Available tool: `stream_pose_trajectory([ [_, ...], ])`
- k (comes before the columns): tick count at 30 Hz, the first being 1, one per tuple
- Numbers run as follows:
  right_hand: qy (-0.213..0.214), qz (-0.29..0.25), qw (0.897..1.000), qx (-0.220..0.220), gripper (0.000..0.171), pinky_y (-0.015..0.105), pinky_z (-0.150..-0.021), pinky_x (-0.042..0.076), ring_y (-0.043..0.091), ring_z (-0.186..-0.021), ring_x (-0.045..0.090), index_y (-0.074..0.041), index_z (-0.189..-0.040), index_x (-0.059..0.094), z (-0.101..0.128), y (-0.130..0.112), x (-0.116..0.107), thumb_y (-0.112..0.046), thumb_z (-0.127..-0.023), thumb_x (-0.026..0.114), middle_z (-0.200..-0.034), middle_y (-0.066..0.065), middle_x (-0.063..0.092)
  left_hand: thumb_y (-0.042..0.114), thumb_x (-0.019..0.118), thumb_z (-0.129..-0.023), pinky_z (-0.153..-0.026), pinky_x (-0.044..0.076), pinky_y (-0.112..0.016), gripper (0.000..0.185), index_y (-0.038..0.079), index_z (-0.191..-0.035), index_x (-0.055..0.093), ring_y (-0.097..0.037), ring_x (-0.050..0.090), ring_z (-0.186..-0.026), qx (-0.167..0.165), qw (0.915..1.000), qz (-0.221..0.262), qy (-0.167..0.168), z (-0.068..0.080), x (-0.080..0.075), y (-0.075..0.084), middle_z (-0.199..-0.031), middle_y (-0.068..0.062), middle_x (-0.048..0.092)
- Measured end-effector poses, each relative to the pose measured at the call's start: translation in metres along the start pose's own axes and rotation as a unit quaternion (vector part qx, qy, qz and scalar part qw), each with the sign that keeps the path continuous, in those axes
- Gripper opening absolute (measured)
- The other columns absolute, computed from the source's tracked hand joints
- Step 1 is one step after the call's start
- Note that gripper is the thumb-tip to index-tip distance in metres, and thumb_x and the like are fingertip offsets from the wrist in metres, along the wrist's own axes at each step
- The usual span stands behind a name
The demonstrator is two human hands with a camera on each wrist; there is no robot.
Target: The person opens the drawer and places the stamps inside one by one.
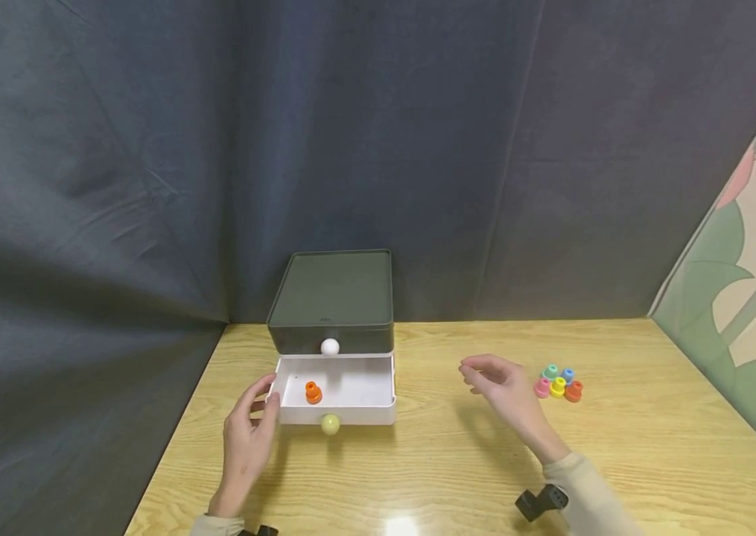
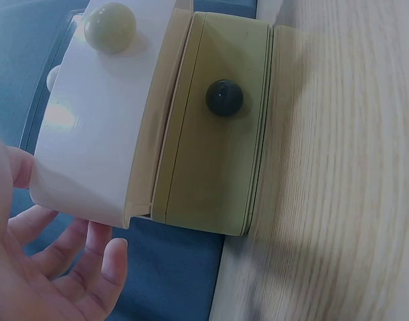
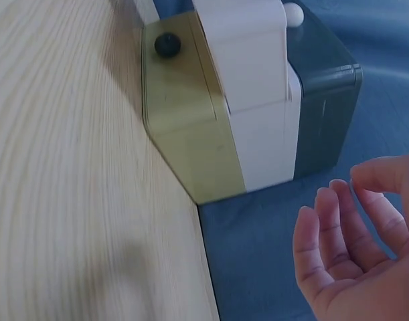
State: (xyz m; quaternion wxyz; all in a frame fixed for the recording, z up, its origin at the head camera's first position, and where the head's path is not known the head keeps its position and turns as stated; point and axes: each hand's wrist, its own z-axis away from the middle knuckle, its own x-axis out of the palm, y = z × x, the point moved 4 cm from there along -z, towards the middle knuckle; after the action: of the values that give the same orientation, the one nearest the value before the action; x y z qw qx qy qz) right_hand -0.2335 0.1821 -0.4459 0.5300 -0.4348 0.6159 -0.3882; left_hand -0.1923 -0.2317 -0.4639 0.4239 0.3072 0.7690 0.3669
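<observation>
A small cabinet has a dark green top unit [image 1: 334, 290], and below it a white drawer [image 1: 357, 380] is pulled out. Inside that drawer, toward its left, sits a small orange stepped piece [image 1: 313, 393] with a narrower top. My left hand [image 1: 248, 435] holds the drawer's left front corner between thumb and fingers; in the left wrist view, several fingertips [image 2: 97, 234] show beside its lower edge. Over the table right of the cabinet, my right hand [image 1: 501, 391] hovers with loosely bent fingers and nothing visible in it. Its thumb and index tips are close together.
Right of my right hand, several similar small pieces stand clustered, including a yellow piece [image 1: 557, 387] and a blue piece [image 1: 567, 375]. Under the white drawer is an olive drawer [image 2: 214, 154] with a dark knob. A dark curtain [image 1: 378, 149] hangs behind the wooden table [image 1: 418, 461].
</observation>
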Motion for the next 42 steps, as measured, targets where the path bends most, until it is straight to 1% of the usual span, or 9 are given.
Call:
stream_pose_trajectory([
  [6,0.008,0.021,1.0,0.007,0.036,0.026,-0.084,0.062,0.007,-0.098,0.073,0.002,-0.128,0.072,0.002,0.009,-0.018,-0.024,-0.104,0.071,-0.124,0.021,0.076,0.016,0.062,-0.107,-0.074,0.055,-0.02,0.033,0.01,-0.138,0.07,-0.014,0.066,-0.096,-0.002,1.0,0.002,-0.003,0.0,0.0,0.001,-0.131,-0.016,0.074],
  [11,0.019,0.051,0.998,0.01,0.037,0.028,-0.083,0.062,0.003,-0.093,0.072,0.0,-0.13,0.073,0.0,0.017,-0.029,-0.027,-0.105,0.069,-0.125,0.021,0.076,0.016,0.062,-0.107,-0.075,0.055,-0.02,0.033,0.011,-0.139,0.07,-0.015,0.065,-0.096,-0.004,1.0,0.001,-0.003,0.0,0.0,0.0,-0.131,-0.016,0.073],
  [19,0.041,0.095,0.995,0.012,0.037,0.025,-0.072,0.057,0.004,-0.083,0.071,-0.006,-0.131,0.074,-0.002,0.028,-0.049,-0.032,-0.104,0.07,-0.118,0.021,0.078,0.016,0.063,-0.107,-0.075,0.055,-0.019,0.033,0.012,-0.139,0.07,-0.011,0.064,-0.096,-0.011,0.9999,0.006,-0.005,0.001,0.0,-0.001,-0.132,-0.015,0.073],
  [26,0.066,0.153,0.986,0.014,0.037,0.023,-0.074,0.056,0.007,-0.092,0.073,-0.009,-0.13,0.075,-0.004,0.043,-0.068,-0.035,-0.105,0.068,-0.122,0.019,0.078,0.016,0.063,-0.107,-0.074,0.055,-0.019,0.032,0.012,-0.139,0.07,-0.011,0.065,-0.096,-0.009,0.9999,0.011,-0.006,0.0,0.0,-0.001,-0.132,-0.015,0.073],
  [29,0.071,0.155,0.985,0.013,0.037,0.022,-0.072,0.056,0.007,-0.088,0.074,-0.006,-0.13,0.074,-0.005,0.049,-0.076,-0.033,-0.105,0.068,-0.123,0.021,0.078,0.016,0.063,-0.107,-0.074,0.056,-0.019,0.032,0.012,-0.138,0.07,-0.011,0.065,-0.095,-0.007,0.9999,0.011,-0.006,0.0,0.0,-0.001,-0.132,-0.015,0.073],
  [33,0.063,0.146,0.987,0.027,0.041,0.021,-0.071,0.056,0.017,-0.084,0.079,-0.002,-0.134,0.07,-0.003,0.058,-0.085,-0.031,-0.106,0.066,-0.121,0.026,0.077,0.015,0.064,-0.107,-0.074,0.056,-0.019,0.032,0.011,-0.138,0.071,-0.012,0.066,-0.095,-0.003,0.9999,0.013,-0.004,0.0,0.001,-0.001,-0.131,-0.015,0.074],
  [38,0.051,0.145,0.987,0.046,0.045,0.018,-0.074,0.054,0.021,-0.083,0.081,0.002,-0.139,0.065,0.0,0.067,-0.096,-0.029,-0.107,0.065,-0.112,0.025,0.079,0.016,0.063,-0.107,-0.073,0.056,-0.019,0.032,0.011,-0.138,0.071,-0.013,0.067,-0.095,0.001,0.9999,0.015,-0.005,0.0,0.001,-0.002,-0.131,-0.016,0.074],
  [40,0.045,0.15,0.986,0.05,0.046,0.023,-0.08,0.058,0.021,-0.084,0.081,0.003,-0.141,0.063,0.0,0.069,-0.098,-0.028,-0.107,0.064,-0.109,0.022,0.08,0.016,0.063,-0.107,-0.073,0.056,-0.019,0.032,0.011,-0.138,0.07,-0.013,0.067,-0.095,-0.001,0.9999,0.012,-0.006,0.0,0.001,-0.002,-0.131,-0.015,0.074],
  [42,0.036,0.157,0.985,0.053,0.048,0.036,-0.088,0.061,0.023,-0.087,0.081,0.004,-0.143,0.061,0.0,0.072,-0.1,-0.029,-0.107,0.063,-0.108,0.02,0.081,0.016,0.063,-0.107,-0.074,0.056,-0.019,0.032,0.012,-0.138,0.07,-0.013,0.066,-0.095,-0.003,0.9999,0.01,-0.005,-0.001,0.0,-0.002,-0.131,-0.015,0.074],
])
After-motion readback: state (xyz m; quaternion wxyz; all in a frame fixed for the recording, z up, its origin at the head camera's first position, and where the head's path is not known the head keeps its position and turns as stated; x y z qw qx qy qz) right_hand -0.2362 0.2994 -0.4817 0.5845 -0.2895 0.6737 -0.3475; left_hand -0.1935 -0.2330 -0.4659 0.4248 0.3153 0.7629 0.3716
